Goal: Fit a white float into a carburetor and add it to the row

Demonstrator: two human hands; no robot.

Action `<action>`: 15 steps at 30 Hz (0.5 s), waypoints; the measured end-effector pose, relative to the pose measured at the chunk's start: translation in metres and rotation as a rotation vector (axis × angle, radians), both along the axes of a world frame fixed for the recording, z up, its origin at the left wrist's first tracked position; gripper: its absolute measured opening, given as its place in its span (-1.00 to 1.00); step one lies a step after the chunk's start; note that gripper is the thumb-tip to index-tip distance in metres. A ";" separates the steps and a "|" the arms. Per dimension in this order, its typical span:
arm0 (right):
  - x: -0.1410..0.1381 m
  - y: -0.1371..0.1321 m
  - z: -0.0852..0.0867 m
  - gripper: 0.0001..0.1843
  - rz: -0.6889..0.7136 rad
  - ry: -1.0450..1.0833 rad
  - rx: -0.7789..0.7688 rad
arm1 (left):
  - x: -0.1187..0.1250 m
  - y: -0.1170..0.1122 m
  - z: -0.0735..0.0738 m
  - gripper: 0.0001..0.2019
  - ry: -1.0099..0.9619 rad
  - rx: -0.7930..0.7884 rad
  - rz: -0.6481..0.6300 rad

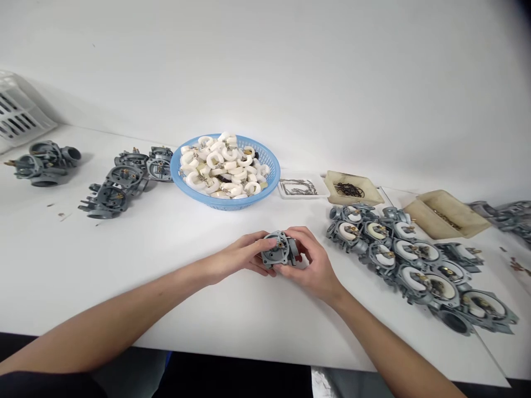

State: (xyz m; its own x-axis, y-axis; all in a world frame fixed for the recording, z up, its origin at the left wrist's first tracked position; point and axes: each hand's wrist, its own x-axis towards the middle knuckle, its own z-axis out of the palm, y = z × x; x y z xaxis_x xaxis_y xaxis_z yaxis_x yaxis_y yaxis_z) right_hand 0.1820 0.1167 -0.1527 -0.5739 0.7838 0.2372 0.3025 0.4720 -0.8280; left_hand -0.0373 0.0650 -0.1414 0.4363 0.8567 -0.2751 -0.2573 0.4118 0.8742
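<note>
Between both hands, just above the white table, is a grey metal carburetor body (pixel 277 253) with its open bowl side turned up and small brass parts inside. My left hand (pixel 246 251) grips it from the left, the thumb lying over the bowl's rim. On the other side my right hand (pixel 312 262) wraps its fingers round the body, with the thumb at the near edge. No white float shows in this carburetor. Beyond the hands stands a blue plastic basket (pixel 226 204) heaped with white C-shaped floats (pixel 215 160).
Several carburetors with white floats (pixel 415 276) cover the right side; others without floats (pixel 124 176) stand left. Behind are a shallow white tray of thin pins (pixel 301 188), a bin of black rings (pixel 352 190) and a bin of small brass parts (pixel 448 215). A white crate (pixel 20 113) stands far left.
</note>
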 end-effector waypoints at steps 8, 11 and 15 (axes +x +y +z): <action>-0.005 -0.006 0.007 -0.44 -0.006 -0.080 0.045 | 0.001 0.001 -0.007 -0.56 0.002 0.035 -0.018; -0.005 -0.001 0.013 -0.33 0.015 -0.139 0.070 | -0.001 0.004 -0.012 -0.52 -0.030 -0.025 -0.028; -0.010 0.016 0.034 -0.39 -0.016 -0.170 0.127 | -0.003 0.008 -0.016 -0.49 -0.075 -0.115 -0.024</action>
State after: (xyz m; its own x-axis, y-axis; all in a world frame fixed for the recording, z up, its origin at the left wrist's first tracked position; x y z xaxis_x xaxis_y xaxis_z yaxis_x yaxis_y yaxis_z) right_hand 0.1724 0.1331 -0.1184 -0.6015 0.7633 0.2356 0.4409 0.5632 -0.6988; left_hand -0.0408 0.0733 -0.1576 0.4790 0.8108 -0.3364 -0.3095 0.5146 0.7996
